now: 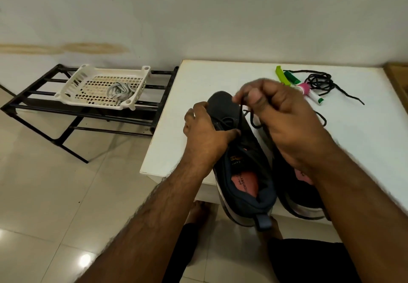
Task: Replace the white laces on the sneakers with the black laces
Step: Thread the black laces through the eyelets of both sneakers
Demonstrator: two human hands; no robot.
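With the left sneaker steadied on the white table by the left hand curled round its eyelet row, the black lace pinched in the right hand should be drawn taut before the next eyelet is threaded.

I saw the white table carrying 2 dark sneakers, a loose black lace and markers; a rack bore a basket.
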